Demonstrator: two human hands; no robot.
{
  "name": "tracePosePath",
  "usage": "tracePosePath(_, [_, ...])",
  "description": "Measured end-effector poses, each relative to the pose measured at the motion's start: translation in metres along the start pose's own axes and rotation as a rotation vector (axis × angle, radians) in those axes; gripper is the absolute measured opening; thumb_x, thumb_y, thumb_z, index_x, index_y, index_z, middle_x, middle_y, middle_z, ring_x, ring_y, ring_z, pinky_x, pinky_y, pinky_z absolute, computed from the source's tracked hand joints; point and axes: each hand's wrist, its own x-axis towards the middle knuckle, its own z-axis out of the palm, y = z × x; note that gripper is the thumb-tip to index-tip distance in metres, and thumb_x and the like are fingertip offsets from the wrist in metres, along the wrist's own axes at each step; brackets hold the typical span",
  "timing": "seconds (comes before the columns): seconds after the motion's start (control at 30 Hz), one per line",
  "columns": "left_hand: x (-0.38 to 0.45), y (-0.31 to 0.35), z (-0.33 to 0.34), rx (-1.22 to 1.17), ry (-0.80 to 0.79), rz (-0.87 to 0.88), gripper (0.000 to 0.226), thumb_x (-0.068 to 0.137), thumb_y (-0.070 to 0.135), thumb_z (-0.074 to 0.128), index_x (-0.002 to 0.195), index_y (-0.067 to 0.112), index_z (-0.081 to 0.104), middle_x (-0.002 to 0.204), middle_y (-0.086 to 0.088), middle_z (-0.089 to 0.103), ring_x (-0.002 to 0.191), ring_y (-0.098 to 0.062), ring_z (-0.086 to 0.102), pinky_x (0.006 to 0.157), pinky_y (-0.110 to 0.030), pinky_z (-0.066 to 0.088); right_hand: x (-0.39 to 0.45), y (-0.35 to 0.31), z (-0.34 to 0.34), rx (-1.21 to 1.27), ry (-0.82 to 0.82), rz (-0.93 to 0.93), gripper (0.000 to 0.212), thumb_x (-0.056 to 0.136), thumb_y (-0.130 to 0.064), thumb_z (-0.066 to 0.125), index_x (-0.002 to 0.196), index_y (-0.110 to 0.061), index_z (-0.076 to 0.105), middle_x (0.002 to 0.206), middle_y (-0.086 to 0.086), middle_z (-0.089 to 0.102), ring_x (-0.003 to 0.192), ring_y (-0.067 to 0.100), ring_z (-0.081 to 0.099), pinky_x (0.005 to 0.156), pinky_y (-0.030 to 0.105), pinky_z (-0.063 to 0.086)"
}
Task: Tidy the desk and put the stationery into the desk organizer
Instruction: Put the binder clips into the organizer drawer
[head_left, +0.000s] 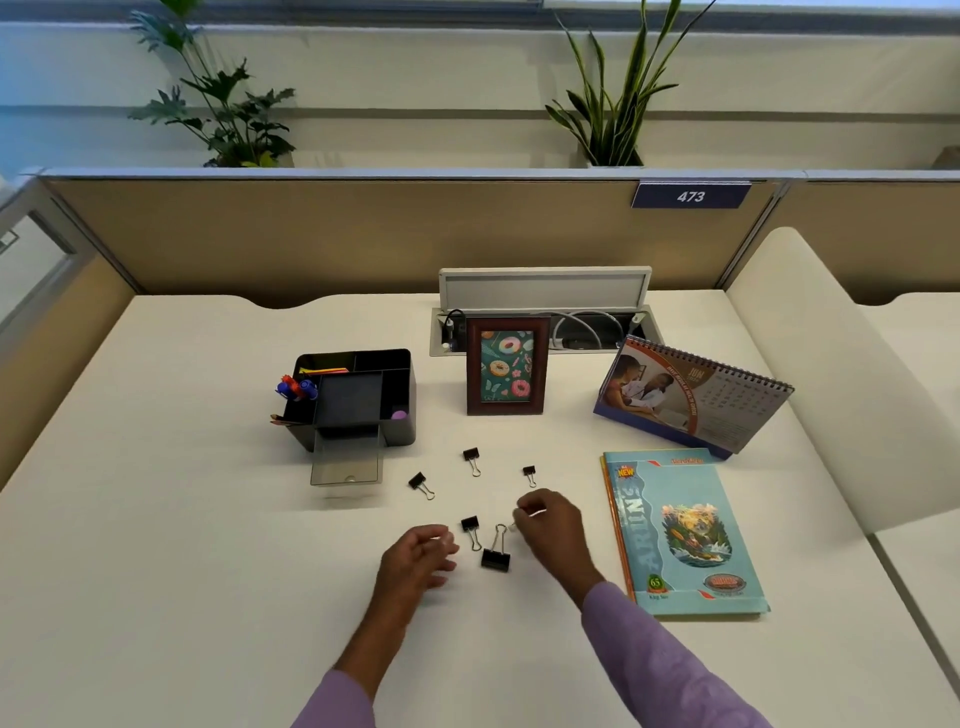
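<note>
Several black binder clips lie loose on the white desk (182, 519): small ones at the back (471, 454), left (417, 480), right (529, 470) and middle (469, 523), plus a larger clip (495, 558) nearest me. My left hand (421, 553) hovers just left of the middle clip, fingers loosely curled and holding nothing. My right hand (545, 525) is just right of the larger clip, its fingertips pinched on what looks like a small pale item (514, 527). The black desk organizer (400, 395) stands at the back left with pens (297, 388) inside and its clear drawer (347, 460) pulled out.
A framed doughnut picture (506, 364) stands behind the clips. A desk calendar (691, 397) is at the right, with a blue notebook (680, 530) lying flat in front of it. An open cable box (540, 332) sits by the partition wall.
</note>
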Motion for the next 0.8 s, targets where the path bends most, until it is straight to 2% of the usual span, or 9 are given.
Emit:
tracePosePath(0.07, [0.0,0.005,0.01,0.108,-0.022,0.058,0.026,0.081,0.029,0.073,0.101,0.014,0.069,0.09,-0.006,0.077,0.077,-0.021,0.071,0.07,-0.032,0.053,-0.012,-0.017,0.013,0.179,-0.076,0.07,0.006,0.077,-0.014,0.072,0.082,-0.016,0.07,0.081,-0.002,0.072,0.068,0.01,0.068,0.068,0.024,0.057])
tracePosePath(0.13, [0.002,0.01,0.015,0.189,0.011,0.115,0.009,0.088,0.018,0.072,0.096,0.014,0.071,0.085,-0.004,0.077,0.075,-0.021,0.072,0.068,-0.033,0.054,-0.023,-0.03,0.022,0.347,-0.159,0.12,0.008,0.078,-0.013,0.073,0.085,-0.011,0.071,0.082,0.004,0.073,0.07,0.018,0.071,0.069,0.039,0.061])
tracePosePath(0.17, [0.003,0.012,0.016,0.217,0.035,0.138,0.005,0.089,0.015,0.07,0.093,0.014,0.071,0.082,-0.004,0.076,0.074,-0.021,0.073,0.067,-0.033,0.055,-0.027,-0.035,0.026,0.4,-0.19,0.124,0.01,0.079,-0.013,0.073,0.087,-0.009,0.07,0.085,0.008,0.073,0.072,0.02,0.071,0.069,0.039,0.061])
tracePosePath(0.27, [0.004,0.018,0.012,0.278,0.096,0.176,0.005,0.091,0.013,0.067,0.089,0.015,0.071,0.077,-0.001,0.076,0.07,-0.02,0.073,0.06,-0.03,0.055,-0.033,-0.045,0.034,0.48,-0.223,0.124,0.011,0.082,-0.013,0.073,0.09,-0.006,0.07,0.089,0.013,0.072,0.071,0.02,0.07,0.065,0.03,0.059])
tracePosePath(0.37, [0.009,0.025,-0.002,0.303,0.186,0.18,0.01,0.09,0.011,0.066,0.085,0.017,0.071,0.074,0.0,0.075,0.064,-0.018,0.071,0.055,-0.028,0.053,-0.035,-0.05,0.039,0.541,-0.265,0.124,0.009,0.087,-0.014,0.068,0.092,-0.007,0.07,0.087,0.008,0.071,0.07,0.017,0.068,0.064,0.029,0.058])
tracePosePath(0.5, [0.031,0.058,-0.038,0.43,0.519,0.333,0.007,0.089,0.015,0.069,0.083,0.016,0.071,0.078,0.002,0.071,0.071,-0.019,0.064,0.059,-0.023,0.045,-0.035,-0.042,0.038,0.511,-0.255,0.14,0.012,0.09,-0.02,0.066,0.1,-0.013,0.069,0.095,0.007,0.069,0.069,0.014,0.068,0.061,0.027,0.055])
tracePosePath(0.57, [0.044,0.08,-0.057,0.521,0.618,0.384,0.007,0.09,0.015,0.067,0.088,0.011,0.073,0.084,0.0,0.066,0.077,-0.017,0.06,0.064,-0.024,0.042,-0.036,-0.034,0.035,0.446,-0.251,0.138,0.012,0.089,-0.021,0.068,0.099,-0.016,0.069,0.095,0.006,0.071,0.069,0.01,0.068,0.06,0.025,0.054])
tracePosePath(0.73, [0.09,0.103,-0.086,0.727,0.594,0.296,0.011,0.091,0.012,0.064,0.094,0.008,0.075,0.092,-0.011,0.072,0.079,-0.021,0.059,0.069,-0.029,0.046,-0.041,-0.02,0.027,0.29,-0.19,0.099,0.005,0.087,-0.017,0.069,0.091,-0.02,0.071,0.082,-0.005,0.071,0.062,-0.003,0.062,0.055,0.016,0.05])
tracePosePath(0.8, [0.102,0.105,-0.089,0.774,0.566,0.265,0.012,0.091,0.014,0.065,0.095,0.008,0.075,0.095,-0.013,0.072,0.08,-0.022,0.058,0.071,-0.03,0.046,-0.042,-0.014,0.023,0.244,-0.176,0.089,0.006,0.087,-0.019,0.07,0.093,-0.02,0.071,0.085,-0.005,0.071,0.065,-0.003,0.064,0.057,0.015,0.049])
